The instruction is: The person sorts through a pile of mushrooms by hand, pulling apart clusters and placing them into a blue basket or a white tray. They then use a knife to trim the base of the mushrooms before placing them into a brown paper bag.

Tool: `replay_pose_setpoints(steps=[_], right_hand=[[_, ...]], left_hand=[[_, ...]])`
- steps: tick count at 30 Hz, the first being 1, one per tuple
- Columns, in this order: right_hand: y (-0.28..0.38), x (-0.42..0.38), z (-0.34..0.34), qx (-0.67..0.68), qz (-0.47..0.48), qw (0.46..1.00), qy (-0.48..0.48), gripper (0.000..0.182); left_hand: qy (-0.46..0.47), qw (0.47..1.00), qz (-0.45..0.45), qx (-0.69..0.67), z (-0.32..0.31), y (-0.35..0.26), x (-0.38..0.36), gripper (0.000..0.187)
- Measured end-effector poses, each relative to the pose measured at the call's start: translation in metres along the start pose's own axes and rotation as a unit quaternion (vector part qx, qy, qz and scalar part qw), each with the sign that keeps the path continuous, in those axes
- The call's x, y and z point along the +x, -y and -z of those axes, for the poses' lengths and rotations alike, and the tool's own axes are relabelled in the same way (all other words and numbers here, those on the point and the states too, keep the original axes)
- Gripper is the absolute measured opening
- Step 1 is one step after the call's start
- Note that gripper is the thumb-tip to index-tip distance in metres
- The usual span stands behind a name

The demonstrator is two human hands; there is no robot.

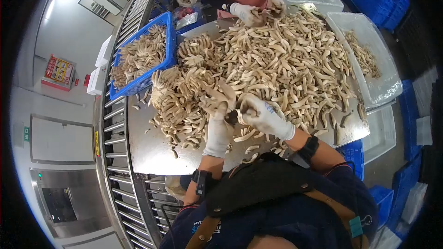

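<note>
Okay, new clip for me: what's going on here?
Someone in white gloves is handling what look like mushrooms at a metal table. Their left hand holds a cluster; the right hand is close beside it, its grip unclear. Clumps are heaped on the left and loose pieces spread to the right. More fill a blue basket, and some lie in a lined bin. Across the table, a co-worker's gloved hands are also at the pile.

The light is bright, the edges fisheye-curved.
</note>
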State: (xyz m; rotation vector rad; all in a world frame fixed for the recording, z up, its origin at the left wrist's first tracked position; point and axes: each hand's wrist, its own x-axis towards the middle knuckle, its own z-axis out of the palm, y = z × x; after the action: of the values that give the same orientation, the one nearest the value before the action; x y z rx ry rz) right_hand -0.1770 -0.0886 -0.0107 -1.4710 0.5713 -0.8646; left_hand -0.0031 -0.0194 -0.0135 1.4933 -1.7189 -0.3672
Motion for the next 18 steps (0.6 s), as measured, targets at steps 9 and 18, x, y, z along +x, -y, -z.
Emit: replay_pose_setpoints(steps=[9, 18], right_hand=[[0.023, 0.009, 0.012, -0.182, 0.074, 0.981, 0.006, 0.034], [0.018, 0.014, 0.013, -0.12, 0.012, 0.99, 0.075, 0.029]], left_hand=[[-0.023, 0.854, 0.27, -0.445, -0.017, 0.008, -0.016, 0.032], [-0.05, 0.874, 0.214, -0.434, -0.03, 0.0, -0.016, 0.036]])
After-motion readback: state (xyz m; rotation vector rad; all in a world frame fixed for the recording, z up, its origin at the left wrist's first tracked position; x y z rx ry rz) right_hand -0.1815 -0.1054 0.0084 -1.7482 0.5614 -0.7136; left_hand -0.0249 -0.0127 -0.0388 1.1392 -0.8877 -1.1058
